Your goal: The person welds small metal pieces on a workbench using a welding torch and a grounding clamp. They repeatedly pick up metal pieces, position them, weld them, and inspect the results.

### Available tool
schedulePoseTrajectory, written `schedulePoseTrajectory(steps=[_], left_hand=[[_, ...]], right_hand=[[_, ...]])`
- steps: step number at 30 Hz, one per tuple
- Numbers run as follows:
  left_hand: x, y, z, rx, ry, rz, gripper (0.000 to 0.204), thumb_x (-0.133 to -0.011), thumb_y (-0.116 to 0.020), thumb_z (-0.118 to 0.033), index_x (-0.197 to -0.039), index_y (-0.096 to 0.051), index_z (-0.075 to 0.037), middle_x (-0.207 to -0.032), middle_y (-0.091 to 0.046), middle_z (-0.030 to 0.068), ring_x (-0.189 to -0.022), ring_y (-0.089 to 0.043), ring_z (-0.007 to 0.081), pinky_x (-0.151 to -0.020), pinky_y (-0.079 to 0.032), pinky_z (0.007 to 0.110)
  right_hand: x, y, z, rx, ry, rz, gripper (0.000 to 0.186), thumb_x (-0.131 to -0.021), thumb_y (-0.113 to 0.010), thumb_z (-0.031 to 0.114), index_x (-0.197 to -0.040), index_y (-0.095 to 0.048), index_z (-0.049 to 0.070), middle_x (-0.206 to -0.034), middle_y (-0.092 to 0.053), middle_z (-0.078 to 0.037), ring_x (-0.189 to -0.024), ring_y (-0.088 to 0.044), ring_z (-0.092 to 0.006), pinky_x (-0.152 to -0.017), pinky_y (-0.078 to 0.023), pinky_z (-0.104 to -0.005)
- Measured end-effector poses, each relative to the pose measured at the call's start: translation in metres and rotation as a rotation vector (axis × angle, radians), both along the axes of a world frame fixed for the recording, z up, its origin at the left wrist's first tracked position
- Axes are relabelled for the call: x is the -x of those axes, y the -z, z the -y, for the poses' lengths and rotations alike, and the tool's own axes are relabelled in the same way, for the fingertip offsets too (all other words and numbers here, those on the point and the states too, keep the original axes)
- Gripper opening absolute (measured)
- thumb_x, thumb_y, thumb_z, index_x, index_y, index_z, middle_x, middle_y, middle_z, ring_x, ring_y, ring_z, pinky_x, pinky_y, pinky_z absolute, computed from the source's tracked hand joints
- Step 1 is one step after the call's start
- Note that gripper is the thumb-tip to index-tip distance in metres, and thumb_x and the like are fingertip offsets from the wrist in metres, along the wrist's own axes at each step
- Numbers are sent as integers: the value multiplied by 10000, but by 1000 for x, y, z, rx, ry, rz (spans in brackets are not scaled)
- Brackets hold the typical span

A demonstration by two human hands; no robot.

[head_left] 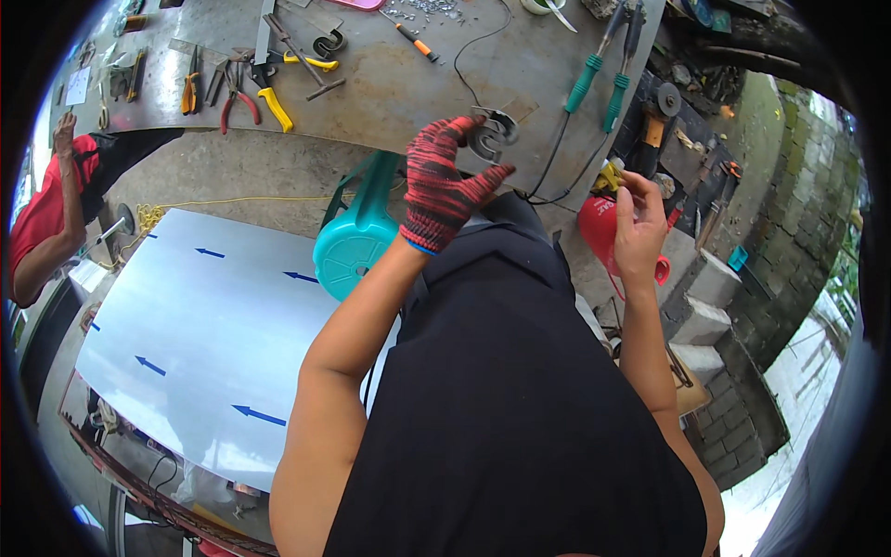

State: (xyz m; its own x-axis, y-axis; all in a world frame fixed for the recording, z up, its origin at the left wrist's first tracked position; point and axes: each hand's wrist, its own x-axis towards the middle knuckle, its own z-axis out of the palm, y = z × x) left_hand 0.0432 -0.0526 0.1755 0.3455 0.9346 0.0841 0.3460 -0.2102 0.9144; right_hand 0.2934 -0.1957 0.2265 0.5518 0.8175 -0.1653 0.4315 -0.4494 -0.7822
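Note:
My left hand (444, 176) wears a red and black knit glove and reaches over the workbench's near edge. Its fingers and thumb are bent around a curved, hook-shaped metal piece (492, 137), which looks gripped between them. Bare and raised to the right of the bench, my right hand (640, 226) has its fingers loosely bent and the thumb apart from them. Nothing shows in its grasp. Its fingertips come close to a small yellow object (609, 176) above a red container (599, 227); whether they touch it I cannot tell.
The metal workbench (371, 111) carries pliers (190, 84), a hammer (306, 56), a yellow-handled cutting tool (272, 102), a screwdriver (418, 42) and two green-handled cabled tools (583, 84). A teal stool (357, 246), a large pale sheet (204, 325) and an angle grinder (657, 121) are nearby. Another person's arm (60, 213) is left.

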Motion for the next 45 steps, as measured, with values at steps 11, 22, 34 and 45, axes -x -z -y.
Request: schedulePoseTrajectory(steps=[11,22,34,45], left_hand=[[28,-56,8,37,220,12,694,-697,-955,-258,-1309,-682,-78,-1192,-698,124,-1048,-686,283,-915,-537,390],[53,-72,-1,-132,139,86,678,-692,-955,-249,-1297,-693,-91,-1186,-704,112,-1050,-680,288,-922,-532,391],[52,-73,-6,-196,72,148,685,-658,-959,-143,-1279,-679,-73,-1130,-711,129,-993,-691,290,-859,-563,407],[37,-85,5,-194,55,117,699,-642,-979,-156,-1268,-682,-63,-1139,-709,144,-1000,-703,294,-882,-571,409]], right_hand=[[87,-90,-108,-211,-437,165,178,-863,-778,46,-1037,-763,76,-982,-671,-73,-958,-601,-250,-830,-486,-364],[115,-107,-121,-252,-501,260,135,-840,-815,68,-959,-751,56,-973,-654,-59,-941,-576,-247,-791,-476,-361],[102,-119,-109,-343,-369,145,178,-928,-751,84,-1104,-742,58,-1019,-660,-81,-924,-594,-211,-827,-470,-325],[71,-111,-63,-287,-279,184,172,-970,-704,90,-1136,-717,44,-1023,-661,-86,-894,-606,-198,-804,-477,-322]])
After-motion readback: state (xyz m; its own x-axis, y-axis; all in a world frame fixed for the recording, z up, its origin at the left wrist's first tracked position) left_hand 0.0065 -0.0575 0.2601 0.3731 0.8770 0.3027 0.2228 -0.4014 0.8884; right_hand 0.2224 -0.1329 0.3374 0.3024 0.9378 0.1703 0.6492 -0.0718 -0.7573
